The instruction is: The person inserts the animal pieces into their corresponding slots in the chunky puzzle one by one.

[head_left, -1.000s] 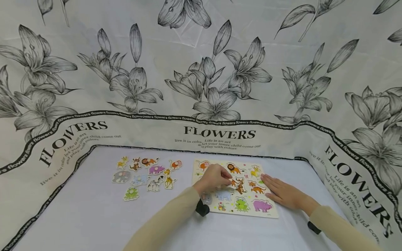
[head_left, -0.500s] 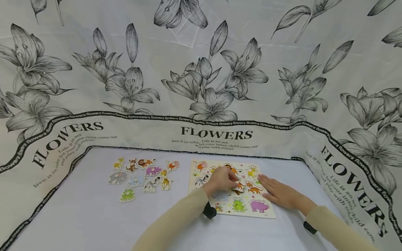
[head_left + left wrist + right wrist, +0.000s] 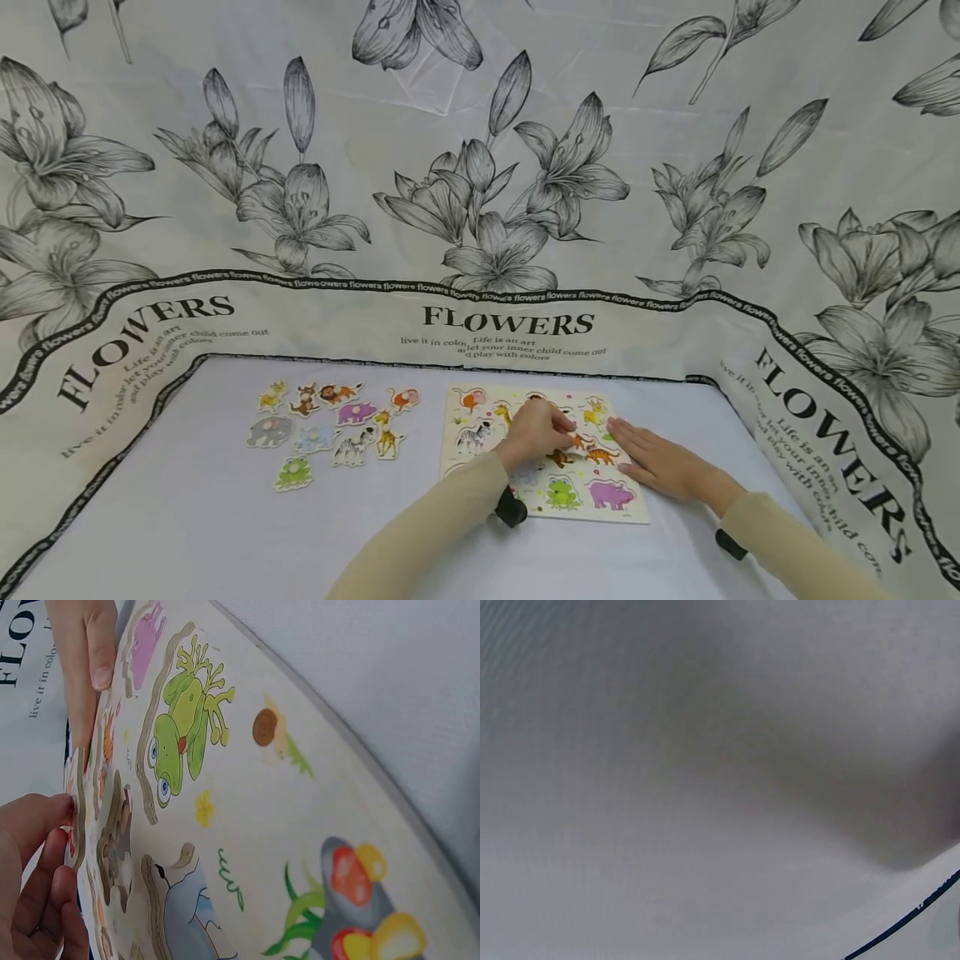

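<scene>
My left hand (image 3: 536, 435) pinches a small orange tiger puzzle piece (image 3: 578, 443) over the middle right of the cream puzzle board (image 3: 480, 475). In the left wrist view the piece (image 3: 79, 814) stands on edge between thumb and fingers, its face mostly turned away. Beside it on the board lies the printed tiger recess (image 3: 602, 456). My right hand (image 3: 667, 462) rests with straight fingers on the board's right edge. The board also bears a frog recess (image 3: 562, 493), a purple hippo recess (image 3: 612, 495) and a zebra recess (image 3: 474, 435). My left hand covers part of the board's middle.
Several loose animal pieces lie on the white table left of the board, among them a frog (image 3: 293, 473), an elephant (image 3: 269, 432), a zebra (image 3: 353, 447) and a giraffe (image 3: 386, 435). A flower-printed cloth (image 3: 315, 321) stands behind. The right wrist view shows only blurred pale cloth.
My left hand has moved right across the board with the tiger piece, from beside the kangaroo recess to the tiger recess. The right hand keeps its place on the edge. The view has shifted slightly.
</scene>
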Demonstrator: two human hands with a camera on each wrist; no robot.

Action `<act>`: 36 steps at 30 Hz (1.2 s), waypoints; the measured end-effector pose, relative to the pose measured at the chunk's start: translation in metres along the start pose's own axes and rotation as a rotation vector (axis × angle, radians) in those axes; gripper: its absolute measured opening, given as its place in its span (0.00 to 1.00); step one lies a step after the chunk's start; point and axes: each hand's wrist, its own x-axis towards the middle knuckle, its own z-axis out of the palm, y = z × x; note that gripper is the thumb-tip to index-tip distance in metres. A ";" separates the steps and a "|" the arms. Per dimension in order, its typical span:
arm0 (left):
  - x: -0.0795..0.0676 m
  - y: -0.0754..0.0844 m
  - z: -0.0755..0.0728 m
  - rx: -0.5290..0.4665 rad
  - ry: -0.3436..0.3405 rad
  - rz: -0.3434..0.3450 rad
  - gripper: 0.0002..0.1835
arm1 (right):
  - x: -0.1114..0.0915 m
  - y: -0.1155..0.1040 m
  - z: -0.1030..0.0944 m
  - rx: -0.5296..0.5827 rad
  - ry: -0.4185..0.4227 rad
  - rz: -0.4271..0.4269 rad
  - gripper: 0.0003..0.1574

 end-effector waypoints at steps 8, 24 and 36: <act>0.003 0.004 0.011 -0.005 0.005 0.006 0.07 | 0.003 -0.003 -0.002 0.036 -0.069 0.057 0.42; 0.009 0.008 0.039 0.009 0.052 -0.004 0.07 | 0.003 -0.003 -0.002 0.045 -0.073 0.068 0.43; 0.007 0.015 0.045 -0.013 0.034 -0.001 0.07 | 0.001 -0.002 0.000 0.016 -0.023 0.037 0.42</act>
